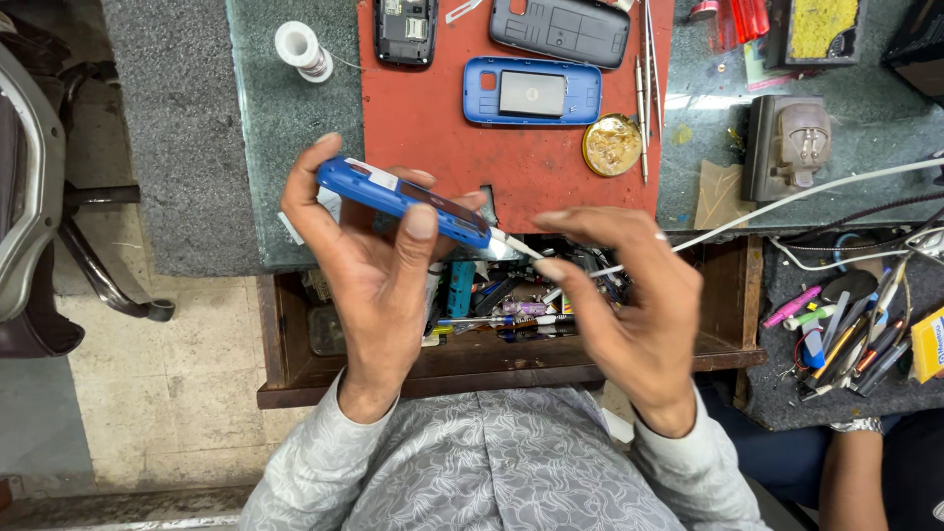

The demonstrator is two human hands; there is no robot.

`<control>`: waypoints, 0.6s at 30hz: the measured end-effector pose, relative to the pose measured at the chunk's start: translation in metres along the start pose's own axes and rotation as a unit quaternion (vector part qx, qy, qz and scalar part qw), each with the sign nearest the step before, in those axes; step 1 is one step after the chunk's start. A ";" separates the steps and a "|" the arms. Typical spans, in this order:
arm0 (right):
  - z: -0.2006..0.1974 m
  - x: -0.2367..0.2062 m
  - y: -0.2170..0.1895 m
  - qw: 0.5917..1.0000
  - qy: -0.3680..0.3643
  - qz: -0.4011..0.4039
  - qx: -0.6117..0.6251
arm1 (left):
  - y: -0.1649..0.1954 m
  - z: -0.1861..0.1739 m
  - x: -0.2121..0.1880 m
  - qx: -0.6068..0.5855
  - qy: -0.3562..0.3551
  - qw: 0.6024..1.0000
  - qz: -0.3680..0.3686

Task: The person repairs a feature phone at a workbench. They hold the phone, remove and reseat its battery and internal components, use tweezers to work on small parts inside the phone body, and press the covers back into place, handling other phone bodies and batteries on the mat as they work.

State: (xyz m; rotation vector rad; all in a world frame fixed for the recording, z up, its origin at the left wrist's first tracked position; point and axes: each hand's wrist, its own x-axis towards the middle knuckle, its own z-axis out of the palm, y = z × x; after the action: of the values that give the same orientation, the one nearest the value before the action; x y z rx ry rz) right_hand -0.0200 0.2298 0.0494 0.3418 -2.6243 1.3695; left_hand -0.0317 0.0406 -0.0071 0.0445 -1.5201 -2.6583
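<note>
Midway, prob.: left hand (369, 261) fingers clamping blue phone (405, 201), right hand (619, 295) fingers pinching white pry tool (515, 245) at its end; blue back cover (531, 91) already lying on tabletop (295, 147).

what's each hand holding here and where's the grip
Left hand holds the blue phone by its long edges. Right hand pinches a thin white tool near its rear, tip at the phone's end.

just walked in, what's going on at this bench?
A person holds a blue phone edge-up in the left hand over an open drawer of tools. The right hand pinches a thin white tool against the phone's end. On the red mat lie a blue cover, a grey cover and a brass tin.
</note>
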 end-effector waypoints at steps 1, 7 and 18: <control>0.002 0.002 -0.001 1.000 -0.013 0.007 -0.001 | 0.000 0.001 -0.002 0.010 -0.010 1.000 0.012; 0.014 0.009 -0.005 0.999 -0.007 0.039 0.036 | 0.002 0.002 -0.006 0.038 -0.028 0.999 0.027; 0.016 0.005 -0.001 0.999 0.040 0.026 0.005 | 0.000 0.008 -0.006 0.039 -0.025 0.999 0.022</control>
State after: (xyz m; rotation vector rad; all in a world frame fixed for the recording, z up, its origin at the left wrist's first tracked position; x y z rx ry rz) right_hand -0.0254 0.2152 0.0428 0.2167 -2.5799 1.3815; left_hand -0.0259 0.0480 -0.0033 -0.0493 -1.6195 -2.5849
